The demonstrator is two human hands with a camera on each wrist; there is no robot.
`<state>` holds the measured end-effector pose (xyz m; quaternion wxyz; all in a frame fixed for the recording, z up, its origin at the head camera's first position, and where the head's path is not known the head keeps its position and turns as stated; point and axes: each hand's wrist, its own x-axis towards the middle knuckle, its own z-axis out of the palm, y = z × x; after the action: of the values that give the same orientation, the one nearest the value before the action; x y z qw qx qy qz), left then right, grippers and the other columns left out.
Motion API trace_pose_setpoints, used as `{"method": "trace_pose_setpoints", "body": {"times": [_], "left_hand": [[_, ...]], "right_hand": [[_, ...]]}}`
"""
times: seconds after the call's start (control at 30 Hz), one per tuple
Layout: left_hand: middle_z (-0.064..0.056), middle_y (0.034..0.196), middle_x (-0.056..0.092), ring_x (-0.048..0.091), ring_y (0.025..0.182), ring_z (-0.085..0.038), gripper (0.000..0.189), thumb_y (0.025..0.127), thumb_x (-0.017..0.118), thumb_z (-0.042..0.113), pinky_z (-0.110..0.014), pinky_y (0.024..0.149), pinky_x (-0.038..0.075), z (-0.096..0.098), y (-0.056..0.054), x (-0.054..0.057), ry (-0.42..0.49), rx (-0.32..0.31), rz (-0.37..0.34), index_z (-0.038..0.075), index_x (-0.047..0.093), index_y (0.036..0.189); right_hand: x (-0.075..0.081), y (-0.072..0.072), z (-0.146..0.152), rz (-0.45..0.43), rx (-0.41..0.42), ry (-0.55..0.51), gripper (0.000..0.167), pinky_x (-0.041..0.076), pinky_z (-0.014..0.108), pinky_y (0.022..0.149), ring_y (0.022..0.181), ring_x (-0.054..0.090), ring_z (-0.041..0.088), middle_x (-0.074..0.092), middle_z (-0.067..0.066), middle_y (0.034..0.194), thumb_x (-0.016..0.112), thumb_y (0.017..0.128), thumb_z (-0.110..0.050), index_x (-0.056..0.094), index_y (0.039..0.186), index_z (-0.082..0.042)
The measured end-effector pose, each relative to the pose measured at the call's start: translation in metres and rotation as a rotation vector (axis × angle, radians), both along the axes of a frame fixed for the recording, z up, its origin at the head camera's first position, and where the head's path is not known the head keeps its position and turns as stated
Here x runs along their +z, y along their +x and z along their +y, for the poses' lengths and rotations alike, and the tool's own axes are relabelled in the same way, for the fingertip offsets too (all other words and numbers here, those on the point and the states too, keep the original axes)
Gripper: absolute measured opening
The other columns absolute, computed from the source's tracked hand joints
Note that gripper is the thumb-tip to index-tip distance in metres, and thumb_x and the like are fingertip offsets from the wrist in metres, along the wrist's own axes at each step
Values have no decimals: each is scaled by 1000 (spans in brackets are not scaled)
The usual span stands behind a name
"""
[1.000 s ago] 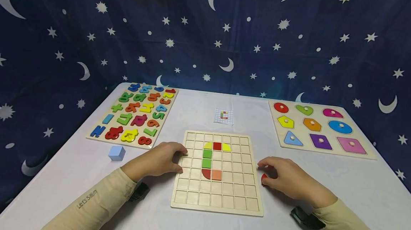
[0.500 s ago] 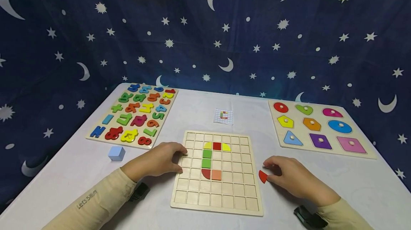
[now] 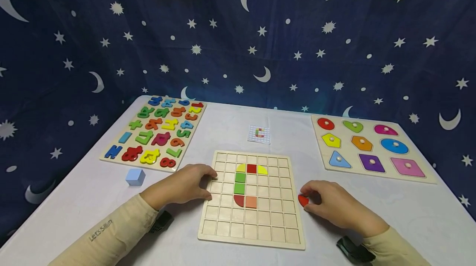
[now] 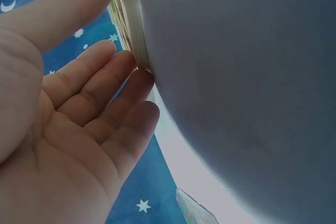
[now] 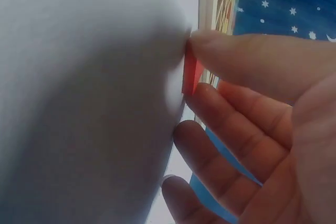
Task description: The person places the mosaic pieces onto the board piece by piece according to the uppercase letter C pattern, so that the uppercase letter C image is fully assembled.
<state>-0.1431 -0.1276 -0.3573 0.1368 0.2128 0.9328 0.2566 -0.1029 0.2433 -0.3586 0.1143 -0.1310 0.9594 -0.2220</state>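
A wooden grid board lies in the middle of the table. Set in its squares are yellow quarter-circles, a red square, green squares, a dark red quarter-circle and an orange square. My left hand touches the board's left edge with thumb and fingertips; in the left wrist view the fingers are nearly straight. Just off the right edge, my right hand pinches a red quarter-circle piece. In the right wrist view the red piece stands between thumb and fingertip, close over the cloth.
A number puzzle board lies at the back left, with a light blue block in front of it. Behind the grid board is a small pattern card. A knobbed shape puzzle sits at the back right.
My right hand drew slightly right, then came back left towards the board. The red quarter-circle has turned between its fingers. The left hand and the board stay put.
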Motion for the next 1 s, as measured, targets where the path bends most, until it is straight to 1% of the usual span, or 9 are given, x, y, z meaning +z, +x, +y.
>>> {"method": "trace_pose_setpoints", "body": {"times": [0.2,0.37,0.7,0.8,1.0], "left_hand": [[-6,116,66,57,117,-25,47,73,90,10,-44,106,43,0,0,0,5,-2,2,3,68,115],[-5,116,66,57,116,-24,47,74,90,10,-44,106,43,0,0,0,4,1,-1,4,68,115],[-5,117,65,57,117,-24,47,74,90,10,-43,106,43,0,-1,0,1,-1,-4,4,69,116],[-5,116,65,57,116,-24,48,74,90,11,-43,106,43,0,-1,0,-2,-6,0,4,68,116],[-5,116,66,57,116,-24,47,74,90,10,-43,106,43,0,0,0,-4,-4,-2,4,68,115]], "right_hand": [[1,-2,5,15,-26,12,26,52,50,91,92,58,19,66,-5,98,81,82,-15,71,106,-13],[-1,-6,9,42,-36,27,24,53,47,87,88,57,18,65,-5,95,80,84,-15,70,105,-13],[-4,-12,7,70,3,5,16,53,45,84,83,56,15,65,-7,91,75,87,-10,70,103,-12],[-4,-13,3,78,16,3,18,53,44,84,84,56,15,65,-7,92,76,87,-10,70,103,-13],[-3,-14,-4,63,30,-13,23,52,45,84,86,55,16,65,-6,96,79,84,-13,70,105,-12]]}}
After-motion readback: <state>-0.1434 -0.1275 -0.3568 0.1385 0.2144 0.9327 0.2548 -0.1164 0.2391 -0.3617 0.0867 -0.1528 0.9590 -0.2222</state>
